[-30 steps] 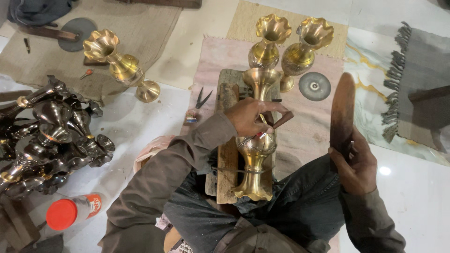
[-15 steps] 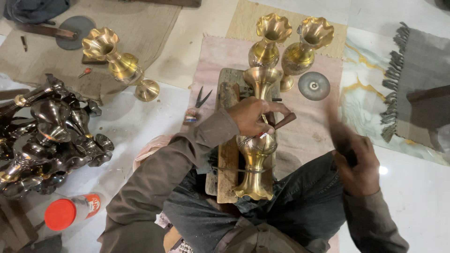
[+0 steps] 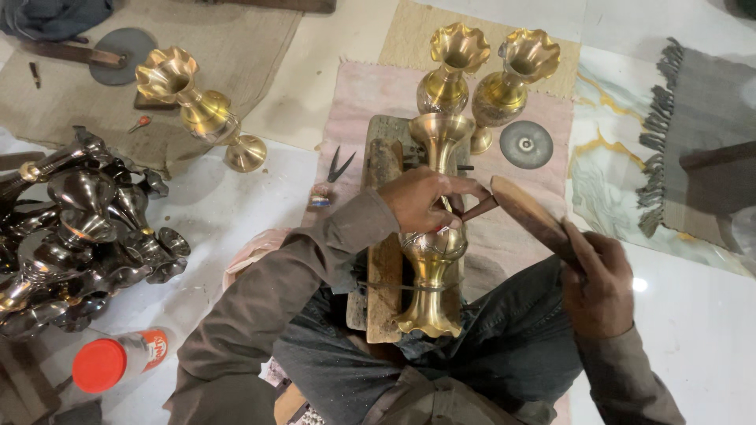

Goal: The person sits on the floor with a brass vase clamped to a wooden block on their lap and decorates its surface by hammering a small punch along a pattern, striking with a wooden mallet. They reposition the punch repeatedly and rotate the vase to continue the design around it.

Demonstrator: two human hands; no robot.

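Brass vase (image 3: 431, 236) lies on our lap board; our left hand (image 3: 421, 201) pins a chisel, probably, against it, while our right hand (image 3: 602, 279) grips the wooden mallet (image 3: 531, 216). Strike squarely, lightly.

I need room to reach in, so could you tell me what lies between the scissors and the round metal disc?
In the head view, the brass vase on its wooden board lies between the scissors and the disc.
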